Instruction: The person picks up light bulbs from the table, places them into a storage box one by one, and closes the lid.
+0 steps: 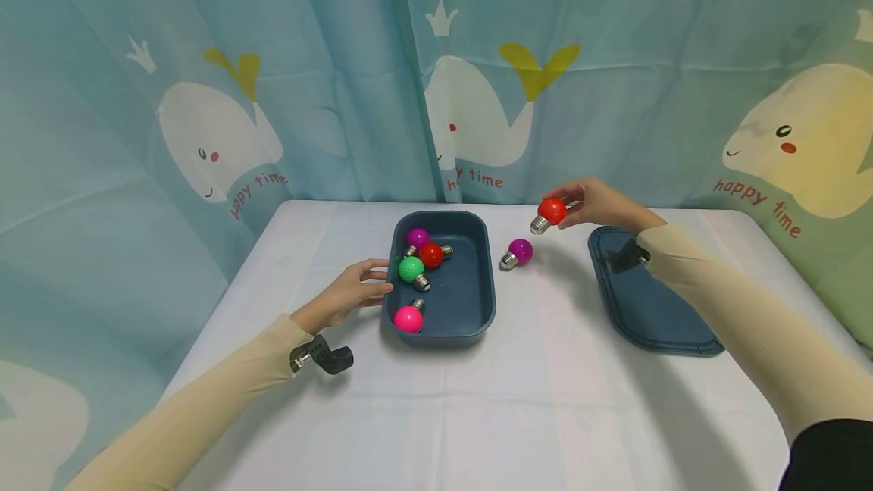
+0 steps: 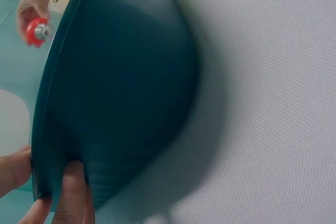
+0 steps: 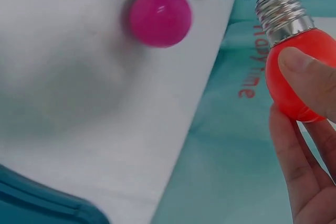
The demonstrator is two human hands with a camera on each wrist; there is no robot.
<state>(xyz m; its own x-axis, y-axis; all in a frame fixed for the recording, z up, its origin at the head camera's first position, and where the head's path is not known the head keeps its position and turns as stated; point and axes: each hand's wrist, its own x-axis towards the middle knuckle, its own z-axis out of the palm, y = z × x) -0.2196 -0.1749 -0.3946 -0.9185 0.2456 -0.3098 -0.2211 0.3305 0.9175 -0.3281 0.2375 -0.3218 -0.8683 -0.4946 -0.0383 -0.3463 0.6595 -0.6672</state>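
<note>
My right hand [image 1: 592, 203] pinches a red light bulb [image 1: 552, 210] between thumb and fingers, above the table, with its silver screw base tilted down to the left. Below it a purple light bulb [image 1: 521, 250] lies on the table, close to the right wall of a dark blue bin [image 1: 464, 339]. My left hand [image 1: 349, 292] is at the bin's left side; in the left wrist view its thumb [image 2: 14, 170] meets the rim and its fingers press the outer wall. Inside the bin lie a purple bulb [image 1: 418, 237], a red bulb [image 1: 430, 254], a green bulb [image 1: 411, 269] and a pink bulb [image 1: 408, 319].
A dark blue tray or lid [image 1: 658, 317] lies on the right of the table, partly under my right forearm. The white cloth-covered table [image 1: 436, 415] ends at the back against a blue-green curtain [image 1: 361, 82] printed with whales.
</note>
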